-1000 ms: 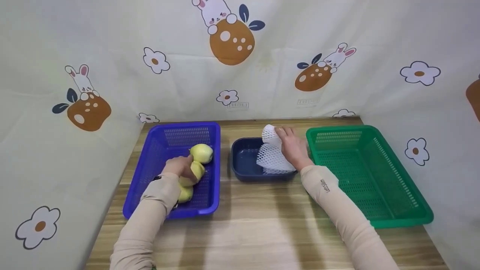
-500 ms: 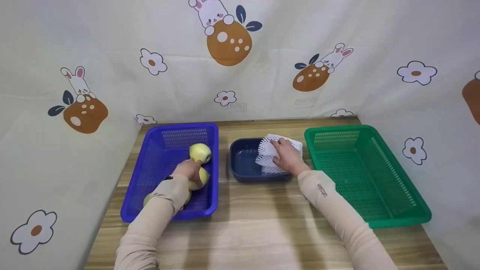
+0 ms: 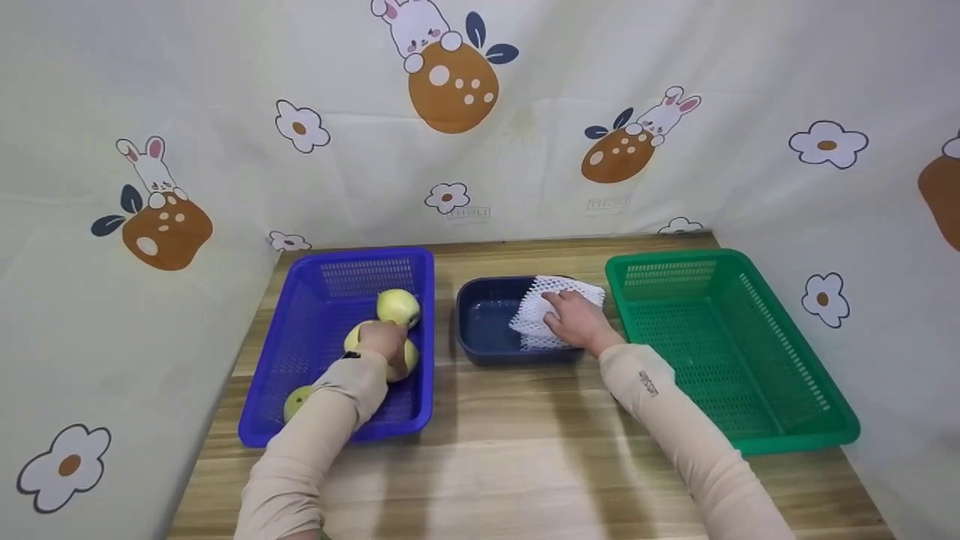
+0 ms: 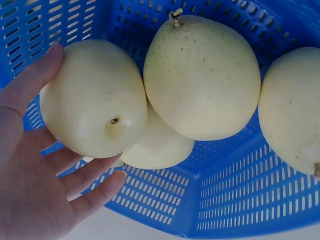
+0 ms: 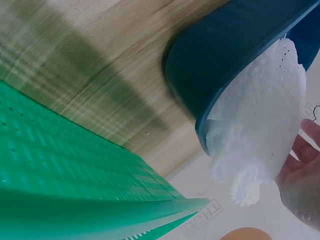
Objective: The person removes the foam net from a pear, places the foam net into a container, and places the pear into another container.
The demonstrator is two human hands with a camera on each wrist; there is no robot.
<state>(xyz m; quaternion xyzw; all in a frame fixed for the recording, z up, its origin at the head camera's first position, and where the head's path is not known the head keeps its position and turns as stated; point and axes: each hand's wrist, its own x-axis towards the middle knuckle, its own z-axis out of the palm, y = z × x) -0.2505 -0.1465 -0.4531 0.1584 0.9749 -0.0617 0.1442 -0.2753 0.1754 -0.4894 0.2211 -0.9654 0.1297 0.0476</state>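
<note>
My left hand [image 3: 384,341] reaches into the blue basket [image 3: 259,390] among several pale yellow pears. In the left wrist view, its thumb and fingers lie about one pear [image 4: 95,100], the thumb at the upper edge and the fingers at the lower side. A second pear [image 4: 202,77] sits right beside it, stem showing, and a third [image 4: 295,110] farther right. My right hand [image 3: 581,322] rests over a white foam fruit net [image 3: 536,304] lying across the right part of a dark blue box [image 3: 480,356]. In the right wrist view, some fingers [image 5: 310,131] are partly hidden behind the net.
A green basket [image 3: 840,390] stands right of the dark blue box, near my right forearm. One pear [image 3: 296,403] lies at the blue basket's front left, beside my sleeve. Everything stands on a wooden table [image 3: 487,465] against a patterned curtain [image 3: 360,187].
The foam net, raised in my right hand a second ago, now lies flatter over the box. My left hand has shifted slightly right, and a pear now shows at the blue basket's front left.
</note>
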